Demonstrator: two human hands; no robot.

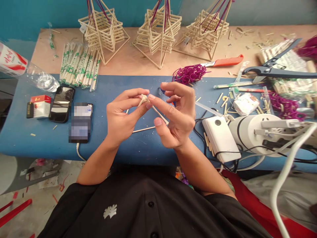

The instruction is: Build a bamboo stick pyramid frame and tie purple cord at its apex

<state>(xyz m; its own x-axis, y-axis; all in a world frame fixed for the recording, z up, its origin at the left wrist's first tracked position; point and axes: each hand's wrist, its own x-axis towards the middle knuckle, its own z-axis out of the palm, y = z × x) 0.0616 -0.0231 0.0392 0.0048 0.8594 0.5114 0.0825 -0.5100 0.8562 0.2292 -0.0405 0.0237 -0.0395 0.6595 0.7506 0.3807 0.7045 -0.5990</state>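
Frame of thin sticks (144, 129) at the centre of the picture, one corner pinched between thumb and fingers of the left hand (123, 114). The right hand (178, 114) extends its index finger to this corner, thumb spread; whether its curled fingers hold anything cannot be told. Purple string (190, 74) lies above right of centre.
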